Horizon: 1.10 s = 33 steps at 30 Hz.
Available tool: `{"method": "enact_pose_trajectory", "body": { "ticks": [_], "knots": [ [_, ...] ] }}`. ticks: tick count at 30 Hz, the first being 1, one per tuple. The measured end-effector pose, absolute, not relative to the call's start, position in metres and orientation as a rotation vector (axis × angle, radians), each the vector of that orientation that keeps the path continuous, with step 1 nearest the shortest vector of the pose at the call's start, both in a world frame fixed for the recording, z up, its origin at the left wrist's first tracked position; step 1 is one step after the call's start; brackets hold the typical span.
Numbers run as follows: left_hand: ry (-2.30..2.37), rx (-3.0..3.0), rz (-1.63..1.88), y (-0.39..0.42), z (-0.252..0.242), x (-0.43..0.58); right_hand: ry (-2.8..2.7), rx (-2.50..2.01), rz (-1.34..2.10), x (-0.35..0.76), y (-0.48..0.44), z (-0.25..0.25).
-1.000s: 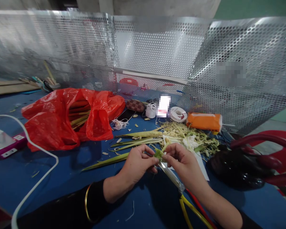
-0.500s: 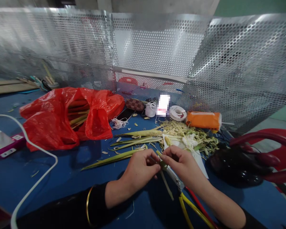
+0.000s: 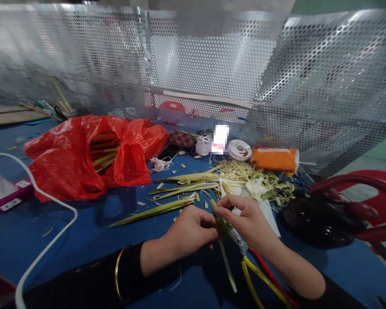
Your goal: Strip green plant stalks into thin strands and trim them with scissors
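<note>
My left hand (image 3: pixel 191 231) and my right hand (image 3: pixel 242 212) meet over the blue table, fingers pinched on a short green plant stalk (image 3: pixel 213 205). A thin peeled strip (image 3: pixel 227 268) hangs down from between them. Beneath my right hand lies a metal hand tool, perhaps pliers, with a yellow handle (image 3: pixel 266 281) and a red one; its jaws are hidden. Just beyond my hands several long green-yellow shoots (image 3: pixel 157 210) lie side by side. A heap of shredded peelings (image 3: pixel 276 186) and a white paper (image 3: pixel 272 221) are past my right hand.
A red plastic bag (image 3: pixel 67 154) with brown stalks inside stands left, near a white cable (image 3: pixel 67 206) and a purple tissue box (image 3: pixel 11 199). Along the perforated metal screen (image 3: pixel 209 60) are a lit phone (image 3: pixel 220 139), a tape roll (image 3: pixel 240 150) and an orange pack (image 3: pixel 275 159). A dark glossy object (image 3: pixel 321 223) sits right.
My hands have drawn slightly apart, the left a little lower. More of the green stalk shows between them, and the peeled strip hangs lower. The view has tilted slightly.
</note>
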<state>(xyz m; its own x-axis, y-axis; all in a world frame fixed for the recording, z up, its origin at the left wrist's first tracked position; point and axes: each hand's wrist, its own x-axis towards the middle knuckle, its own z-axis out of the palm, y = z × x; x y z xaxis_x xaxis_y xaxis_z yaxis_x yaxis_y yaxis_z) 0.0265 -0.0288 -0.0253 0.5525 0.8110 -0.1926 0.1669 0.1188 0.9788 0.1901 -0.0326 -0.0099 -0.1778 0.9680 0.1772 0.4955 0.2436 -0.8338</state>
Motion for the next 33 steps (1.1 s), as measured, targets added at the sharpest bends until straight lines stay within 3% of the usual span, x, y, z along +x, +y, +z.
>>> {"method": "enact_pose_trajectory", "body": {
  "ticks": [33],
  "knots": [
    [0.767,1.150,0.330,-0.024,-0.017,0.019,-1.769,-1.393,0.651,0.183,-0.030,-0.026]
  ]
}}
